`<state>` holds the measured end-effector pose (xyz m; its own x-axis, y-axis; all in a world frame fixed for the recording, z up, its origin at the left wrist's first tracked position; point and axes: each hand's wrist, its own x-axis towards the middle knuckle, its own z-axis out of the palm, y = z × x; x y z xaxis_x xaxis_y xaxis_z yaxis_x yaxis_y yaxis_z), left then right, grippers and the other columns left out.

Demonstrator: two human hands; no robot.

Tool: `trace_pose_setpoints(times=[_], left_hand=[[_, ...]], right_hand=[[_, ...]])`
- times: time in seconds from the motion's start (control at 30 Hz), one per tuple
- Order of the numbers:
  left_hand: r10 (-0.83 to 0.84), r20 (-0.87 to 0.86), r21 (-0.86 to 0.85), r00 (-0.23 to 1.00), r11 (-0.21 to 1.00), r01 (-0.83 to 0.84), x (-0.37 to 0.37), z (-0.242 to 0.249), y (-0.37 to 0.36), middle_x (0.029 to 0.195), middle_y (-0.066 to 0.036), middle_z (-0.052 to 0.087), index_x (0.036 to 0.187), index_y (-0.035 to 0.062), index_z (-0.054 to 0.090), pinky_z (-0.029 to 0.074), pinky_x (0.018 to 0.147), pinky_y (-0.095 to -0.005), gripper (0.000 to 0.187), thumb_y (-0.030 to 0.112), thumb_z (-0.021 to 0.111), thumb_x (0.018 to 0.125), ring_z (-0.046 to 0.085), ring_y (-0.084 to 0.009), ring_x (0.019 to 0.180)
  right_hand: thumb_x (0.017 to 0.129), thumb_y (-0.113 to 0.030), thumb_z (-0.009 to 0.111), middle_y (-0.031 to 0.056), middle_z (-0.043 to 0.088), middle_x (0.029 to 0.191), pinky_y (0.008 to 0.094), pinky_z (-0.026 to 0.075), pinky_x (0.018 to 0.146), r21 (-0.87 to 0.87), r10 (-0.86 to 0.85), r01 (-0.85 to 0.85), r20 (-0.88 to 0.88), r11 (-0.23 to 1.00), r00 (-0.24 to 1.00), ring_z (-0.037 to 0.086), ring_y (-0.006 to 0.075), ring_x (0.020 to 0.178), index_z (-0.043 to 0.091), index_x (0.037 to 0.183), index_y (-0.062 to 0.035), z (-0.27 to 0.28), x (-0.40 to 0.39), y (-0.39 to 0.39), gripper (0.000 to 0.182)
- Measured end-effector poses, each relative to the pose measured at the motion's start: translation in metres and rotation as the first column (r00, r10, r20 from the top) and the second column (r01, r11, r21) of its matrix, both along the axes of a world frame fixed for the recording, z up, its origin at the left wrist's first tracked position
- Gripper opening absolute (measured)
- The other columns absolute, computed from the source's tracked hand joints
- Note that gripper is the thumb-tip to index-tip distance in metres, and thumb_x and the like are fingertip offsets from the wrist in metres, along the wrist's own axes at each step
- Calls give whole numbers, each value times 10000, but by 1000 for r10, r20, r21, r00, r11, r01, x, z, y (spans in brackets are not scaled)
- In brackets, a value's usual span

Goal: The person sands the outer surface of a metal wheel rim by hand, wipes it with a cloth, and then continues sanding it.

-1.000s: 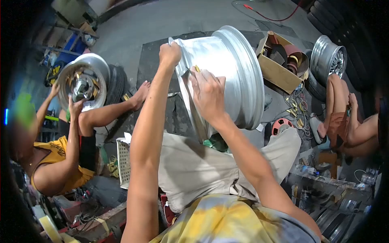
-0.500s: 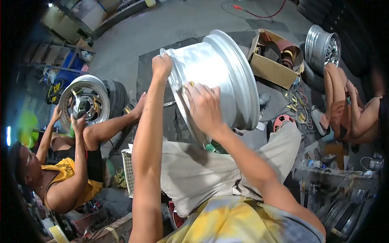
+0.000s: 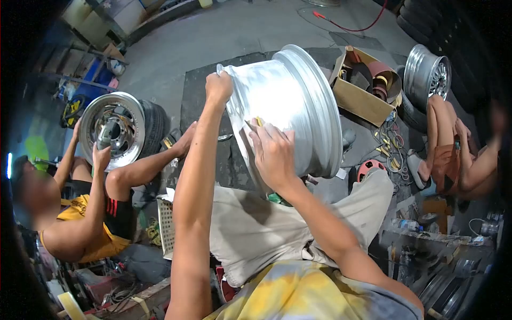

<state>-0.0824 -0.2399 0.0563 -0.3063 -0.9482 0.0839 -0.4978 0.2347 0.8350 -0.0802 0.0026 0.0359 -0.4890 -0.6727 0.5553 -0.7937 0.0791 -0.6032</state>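
Left hand (image 3: 218, 88) grips edge of rim (image 3: 293, 101)

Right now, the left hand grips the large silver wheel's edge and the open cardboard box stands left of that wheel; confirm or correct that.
The side is wrong: the head view shows the open cardboard box right of the large silver wheel, whose edge the left hand does grip.

Dark mat (image 3: 198, 88) on grey floor (image 3: 224, 37)
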Motion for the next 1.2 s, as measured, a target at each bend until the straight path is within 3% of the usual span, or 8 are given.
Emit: trace_pose_setpoints(times=[0.17,0.23,0.43,0.7,0.77,0.97,1.1,1.2], left_hand=[[-32,6,52,999,998,32,1,-3,-5,1206,-400,657,1172,-174,663,489,1037,-487,526,282,478,984,638,-492,1212],[-8,10,44,1000,999,8,-2,-8,-10,1181,-402,664,1160,-170,669,495,1032,-494,525,288,479,986,639,-500,1202],[-23,5,110,1000,994,22,0,-1,-2,1246,-392,646,1193,-163,660,479,1064,-482,518,276,481,984,618,-494,1242],[-1,-13,150,1000,989,3,-8,-2,-13,1263,-382,644,1216,-161,646,497,1047,-461,511,270,508,979,629,-474,1240],[-12,0,212,1000,977,12,-8,4,-12,1272,-379,641,1221,-158,642,501,1046,-462,505,264,511,977,626,-470,1246],[15,65,90,998,996,-21,-13,7,-10,1301,-355,639,1237,-149,641,504,1054,-461,502,263,508,983,624,-455,1254],[15,-3,215,1000,976,-14,-14,5,-13,1305,-338,646,1243,-139,645,489,1080,-456,493,256,511,980,625,-435,1264],[20,49,142,999,990,-26,-16,6,-9,1312,-338,642,1243,-134,648,496,1072,-452,493,259,517,976,629,-435,1260]], right_hand=[[997,-149,590,176,706,1135,447,388,875,69,44,-44,5,997,999,674,300,985,668,1255,33,12,-17,-22,325],[1021,-145,583,144,692,982,430,377,790,-79,14,-21,-79,997,997,664,296,910,693,1214,-7,2,-17,-22,261],[1008,-126,598,139,692,985,433,380,794,-88,29,-38,-105,995,994,665,288,919,692,1223,-1,5,-17,-23,266],[969,-149,626,120,702,1040,436,373,831,45,84,-81,-79,996,993,650,275,967,688,1281,-22,-25,-18,12,342],[945,-131,645,98,692,1010,415,363,817,20,70,-67,-219,998,973,632,261,952,685,1304,-23,-8,-38,-19,376],[922,-88,625,112,692,1025,436,363,826,12,86,-86,-224,996,971,619,280,949,699,1265,-22,-15,-32,-3,357],[895,-39,630,111,696,1045,440,366,834,48,64,-51,-320,998,945,625,257,962,697,1279,-26,3,-48,-30,390],[874,-12,622,102,698,1058,445,373,839,39,59,-48,-337,998,940,627,262,981,680,1304,-34,-8,-47,-23,435]])
